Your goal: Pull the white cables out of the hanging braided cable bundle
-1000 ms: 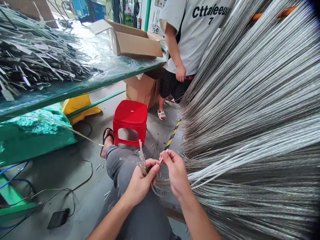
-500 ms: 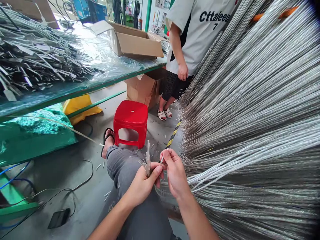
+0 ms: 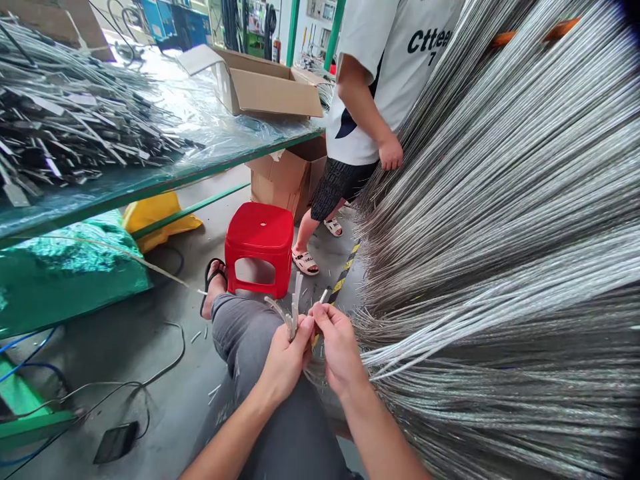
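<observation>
Several short clear tubes [image 3: 295, 308] stick up out of my left hand [image 3: 287, 357], whose fingers are closed round them above my lap. Touching it on the right, my right hand [image 3: 340, 340] pinches a thin pale piece [image 3: 324, 295] between thumb and forefinger; its tip points up. A light wire bundle [image 3: 440, 333] runs rightward from behind my right hand. Beyond it a large mass of silvery wires [image 3: 480, 200] fills the right side.
A red stool [image 3: 260, 243] stands ahead, with a person [image 3: 370, 100] just beyond it beside the wires. At left, a table [image 3: 210, 163] bears metal strips [image 3: 75, 120] and an open carton [image 3: 275, 90]. Cables [image 3: 170, 363] lie on the floor.
The person has stepped nearer, one foot now beside the stool. My hands have come closer together, and the pale piece in my right hand now points up past the fingertips.
</observation>
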Demonstrator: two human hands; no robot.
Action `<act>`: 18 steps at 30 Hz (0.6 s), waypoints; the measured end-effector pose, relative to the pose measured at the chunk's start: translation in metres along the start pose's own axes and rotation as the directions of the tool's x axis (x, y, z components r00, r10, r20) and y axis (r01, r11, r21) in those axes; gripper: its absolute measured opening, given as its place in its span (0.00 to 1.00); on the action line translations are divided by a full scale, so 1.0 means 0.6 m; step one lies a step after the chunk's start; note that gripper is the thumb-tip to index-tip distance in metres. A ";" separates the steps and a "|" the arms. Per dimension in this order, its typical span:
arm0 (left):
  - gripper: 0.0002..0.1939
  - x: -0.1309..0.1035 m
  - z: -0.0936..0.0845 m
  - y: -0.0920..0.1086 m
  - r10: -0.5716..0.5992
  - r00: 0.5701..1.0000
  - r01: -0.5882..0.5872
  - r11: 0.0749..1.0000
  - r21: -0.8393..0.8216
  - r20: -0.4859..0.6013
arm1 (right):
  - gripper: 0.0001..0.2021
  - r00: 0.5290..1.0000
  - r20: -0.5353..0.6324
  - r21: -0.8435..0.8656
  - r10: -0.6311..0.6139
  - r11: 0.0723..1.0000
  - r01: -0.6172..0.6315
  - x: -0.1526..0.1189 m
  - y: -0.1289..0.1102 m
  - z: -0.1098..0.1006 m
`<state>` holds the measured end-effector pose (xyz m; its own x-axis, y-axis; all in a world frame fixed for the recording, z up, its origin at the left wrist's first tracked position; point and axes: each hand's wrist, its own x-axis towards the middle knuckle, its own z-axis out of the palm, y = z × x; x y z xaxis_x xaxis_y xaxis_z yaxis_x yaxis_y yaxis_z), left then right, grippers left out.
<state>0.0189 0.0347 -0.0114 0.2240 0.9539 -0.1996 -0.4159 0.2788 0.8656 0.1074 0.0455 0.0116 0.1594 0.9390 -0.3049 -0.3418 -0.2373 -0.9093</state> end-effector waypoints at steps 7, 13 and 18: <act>0.25 -0.004 -0.001 0.004 0.000 0.999 -0.002 0.999 -0.035 -0.039 | 0.20 0.992 0.097 0.057 0.084 0.994 -0.090 -0.001 -0.002 0.005; 0.26 -0.011 -0.003 0.003 0.001 0.998 -0.003 0.999 -0.033 -0.060 | 0.14 0.977 0.185 0.094 0.106 0.988 -0.125 -0.027 -0.004 0.003; 0.26 -0.001 0.003 0.000 0.002 0.998 -0.001 1.000 0.003 -0.068 | 0.18 0.996 0.045 0.191 0.072 0.978 -0.079 -0.019 0.010 0.014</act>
<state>0.0203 0.0340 -0.0102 0.1628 0.9597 -0.2291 -0.4139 0.2772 0.8671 0.0959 0.0354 0.0121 0.0925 0.9296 -0.3567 -0.5237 -0.2592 -0.8115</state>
